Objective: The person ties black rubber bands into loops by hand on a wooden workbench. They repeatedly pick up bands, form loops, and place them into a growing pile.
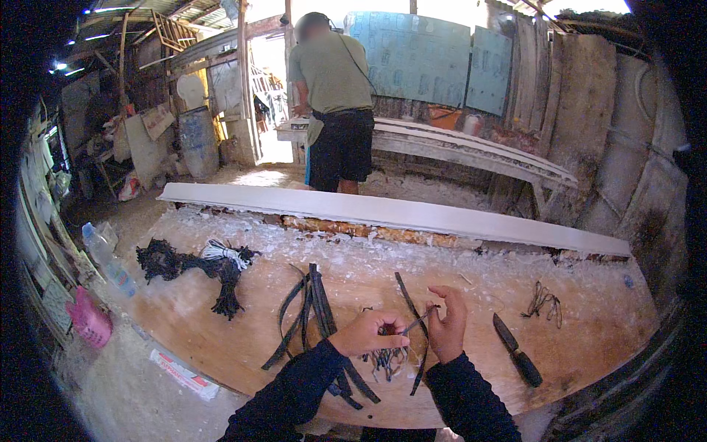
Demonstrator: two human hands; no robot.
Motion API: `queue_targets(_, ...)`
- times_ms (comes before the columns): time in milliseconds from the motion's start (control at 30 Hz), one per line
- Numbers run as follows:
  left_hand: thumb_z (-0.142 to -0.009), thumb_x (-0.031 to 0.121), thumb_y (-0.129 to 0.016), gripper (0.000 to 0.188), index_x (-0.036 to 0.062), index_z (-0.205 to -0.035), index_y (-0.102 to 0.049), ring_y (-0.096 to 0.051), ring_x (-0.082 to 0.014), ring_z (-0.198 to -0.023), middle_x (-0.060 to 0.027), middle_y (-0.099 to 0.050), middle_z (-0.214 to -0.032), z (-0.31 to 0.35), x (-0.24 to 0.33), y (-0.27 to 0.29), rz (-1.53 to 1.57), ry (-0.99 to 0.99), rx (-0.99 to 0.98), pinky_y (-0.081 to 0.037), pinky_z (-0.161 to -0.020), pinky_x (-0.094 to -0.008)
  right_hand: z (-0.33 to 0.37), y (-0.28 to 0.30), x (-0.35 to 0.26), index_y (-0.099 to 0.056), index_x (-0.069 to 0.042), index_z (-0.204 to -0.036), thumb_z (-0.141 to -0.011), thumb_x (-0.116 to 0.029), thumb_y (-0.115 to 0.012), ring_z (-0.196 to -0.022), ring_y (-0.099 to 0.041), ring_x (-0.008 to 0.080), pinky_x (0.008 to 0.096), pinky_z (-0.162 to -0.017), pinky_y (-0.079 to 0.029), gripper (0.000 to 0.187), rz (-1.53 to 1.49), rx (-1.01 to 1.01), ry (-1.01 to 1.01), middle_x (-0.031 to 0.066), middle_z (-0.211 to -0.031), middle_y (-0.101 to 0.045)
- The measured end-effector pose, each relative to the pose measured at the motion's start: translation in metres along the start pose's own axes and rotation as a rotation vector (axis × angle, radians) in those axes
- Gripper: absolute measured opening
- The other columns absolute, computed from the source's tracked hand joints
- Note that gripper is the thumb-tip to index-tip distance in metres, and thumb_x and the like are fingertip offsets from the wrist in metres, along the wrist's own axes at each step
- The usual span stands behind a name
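Over the wooden tabletop (471, 398), my left hand (370, 333) and my right hand (448, 324) are close together. Stretched between their pinched fingers is a short, thin dark strip (418, 321). Beneath my left hand lies a small pile of short, thin grey and dark pieces (389, 365), partly covered by it. Several long black strips (319, 298) spread out left of that hand, passing under the forearm. A single black strip (406, 293) runs lengthwise by my right hand. Farther right rests a knife (515, 350) with a black handle.
Bundled black cords (229, 291) with a white tie (227, 253) lie at the left. A thin loose tangle (543, 300) is at the right. A long white moulding (398, 214) borders the far side. A plastic bottle (109, 258) stands left. Another person (335, 88) stands at a far bench.
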State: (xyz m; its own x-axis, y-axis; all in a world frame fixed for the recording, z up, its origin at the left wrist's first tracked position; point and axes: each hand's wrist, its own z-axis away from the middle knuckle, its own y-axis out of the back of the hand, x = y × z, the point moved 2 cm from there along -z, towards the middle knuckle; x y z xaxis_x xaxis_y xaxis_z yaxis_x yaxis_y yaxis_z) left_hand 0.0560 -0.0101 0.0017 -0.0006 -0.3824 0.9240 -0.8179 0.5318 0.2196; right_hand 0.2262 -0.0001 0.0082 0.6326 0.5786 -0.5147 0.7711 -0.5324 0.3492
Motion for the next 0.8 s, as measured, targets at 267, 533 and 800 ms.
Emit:
queue_targets(267,-0.071,0.014,-0.069,0.022,0.0039,-0.068,-0.050,-0.043,-0.0068,-0.056,0.0025,-0.047,-0.061,0.002,-0.010,0.036,-0.363,0.046,0.642,-0.038,-0.052,-0.0219,0.008,-0.001,-0.007,-0.064,-0.005,-0.082,-0.071,-0.004,-0.065,-0.089,-0.054,0.0205,0.0293,-0.078,-0.040,0.011,-0.439,-0.285,-0.242,0.0082,-0.083,-0.058)
queue_targets(533,-0.075,-0.003,-0.057,0.006,-0.0014,-0.078,-0.052,-0.059,-0.0121,-0.064,-0.0073,-0.060,-0.072,0.002,-0.010,0.036,-0.108,0.174,0.745,-0.045,-0.057,-0.0206,0.018,-0.009,-0.036,-0.065,-0.007,-0.093,-0.078,-0.016,-0.062,-0.113,-0.042,0.0237,0.0360,-0.096,-0.030,0.017,-0.865,-0.875,-0.321,0.0118,-0.117,-0.049)
queue_targets(800,-0.073,0.003,-0.064,0.009,0.0002,-0.079,-0.059,-0.059,-0.0128,-0.069,-0.0053,-0.062,-0.077,0.000,-0.020,0.025,-0.275,0.116,0.557,-0.047,-0.062,-0.0250,0.013,0.000,-0.033,-0.061,-0.006,-0.072,-0.066,-0.002,-0.071,-0.101,-0.050,0.0192,0.0323,-0.088,-0.036,0.012,-0.802,-0.639,-0.404,0.0055,-0.084,-0.061)
